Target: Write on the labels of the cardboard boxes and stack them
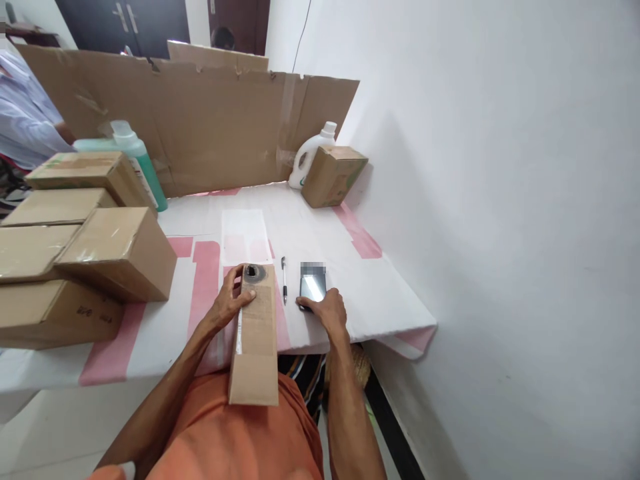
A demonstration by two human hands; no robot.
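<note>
A long flat cardboard piece [256, 333] lies over the near table edge and reaches toward my body. My left hand [231, 303] grips its left edge near the far end, fingers curled around it. A dark round mark [253, 273] sits at that far end. My right hand [325, 310] rests on the near end of a black phone [313, 287] lying flat on the table, fingers bent over it. A pen [284, 280] lies between the cardboard and the phone.
Stacked taped cardboard boxes [75, 247] fill the left of the white and pink table [380, 293]. A green bottle [140, 167] stands behind them. A white jug [310, 157] and small box [333, 175] sit at the back right. A cardboard sheet [200, 120] walls the rear. Another person's sleeve [25, 113] shows far left.
</note>
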